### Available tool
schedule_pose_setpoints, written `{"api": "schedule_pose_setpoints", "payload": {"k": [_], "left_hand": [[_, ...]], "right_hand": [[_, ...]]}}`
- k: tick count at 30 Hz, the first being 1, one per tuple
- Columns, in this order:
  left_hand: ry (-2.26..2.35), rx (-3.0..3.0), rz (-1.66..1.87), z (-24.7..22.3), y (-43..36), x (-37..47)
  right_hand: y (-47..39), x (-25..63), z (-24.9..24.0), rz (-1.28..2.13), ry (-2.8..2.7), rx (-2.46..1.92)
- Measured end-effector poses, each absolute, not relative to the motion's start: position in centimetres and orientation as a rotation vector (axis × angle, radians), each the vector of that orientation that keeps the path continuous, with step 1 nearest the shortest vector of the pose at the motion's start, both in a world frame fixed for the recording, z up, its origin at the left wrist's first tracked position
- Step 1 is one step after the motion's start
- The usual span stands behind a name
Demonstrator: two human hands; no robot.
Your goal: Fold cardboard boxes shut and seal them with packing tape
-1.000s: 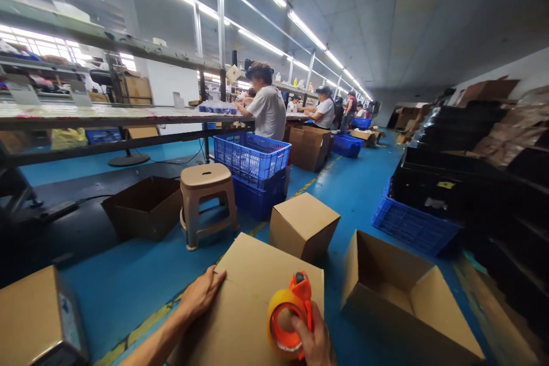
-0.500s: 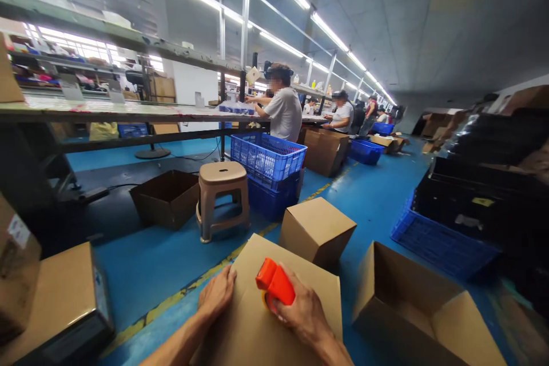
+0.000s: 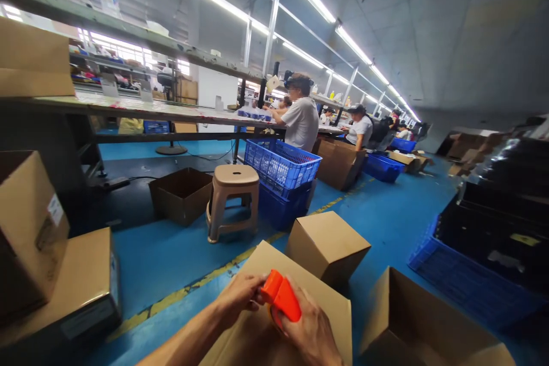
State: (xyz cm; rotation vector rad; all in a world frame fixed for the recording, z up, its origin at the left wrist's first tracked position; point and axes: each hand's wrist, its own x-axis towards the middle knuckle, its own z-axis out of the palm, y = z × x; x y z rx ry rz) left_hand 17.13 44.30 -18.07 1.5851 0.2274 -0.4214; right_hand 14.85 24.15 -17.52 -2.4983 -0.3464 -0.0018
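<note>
Left hand: the left hand (image 3: 242, 297) reaches over the carton with its fingers curled, the fingertips at the front end of the tape dispenser; whether they pinch tape or the dispenser itself, I cannot tell.
Right hand: the right hand (image 3: 311, 326) is wrapped around the body of the dispenser, fingers closed on it from the right side.
Tape dispenser: the bright orange tape dispenser (image 3: 283, 298) is between the two hands, above the top of the carton; a bit of yellow shows under it, and contact with the cardboard is hidden.
Carton under the hands: this plain brown carton (image 3: 249, 340) sits in front of the person, its top face flat and closed.
Cartons nearby: a smaller closed carton (image 3: 330, 234) stands just beyond it, and an open-topped carton (image 3: 412, 343) is to the right.
Left edge: one tall carton (image 3: 45, 234) rests on a lower carton (image 3: 83, 271).
Stool: a beige plastic stool (image 3: 235, 177) stands beside two stacked blue crates (image 3: 283, 168).
Tabletop: the long tabletop (image 3: 171, 111) runs along the left, where a person in a white shirt (image 3: 303, 120) works.
Floor: blue floor (image 3: 150, 263), crossed by a worn yellow line (image 3: 180, 294).
</note>
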Motion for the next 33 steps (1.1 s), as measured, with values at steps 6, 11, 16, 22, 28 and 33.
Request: {"api": "schedule_pose_setpoints", "payload": {"k": [6,11,16,22,28,33], "left_hand": [[0.281,1.497,-0.417,-18.0,43.7,18.0],[0.401,1.665,-0.248,-17.9,45.0,18.9],[0.475,1.764,-0.162,-17.7,50.0,20.7],[0.595,1.837,-0.097,-20.8,53.7,21.1],[0.567,1.855,-0.116,-25.1,53.1,19.7],[0.477,1.891,-0.198,-26.7,52.7,19.0]], "right_hand": [[24.5,14.6,-16.7,0.016,-0.462,-2.635],[23.9,14.9,-17.8,-0.123,-0.714,-2.624],[22.6,15.6,-18.0,-0.008,-0.848,-2.645],[24.7,16.5,-16.7,0.095,-0.911,-2.813],[26.5,16.1,-15.2,0.201,-0.887,-2.861],[26.3,16.3,-14.5,0.291,-0.861,-2.828]]}}
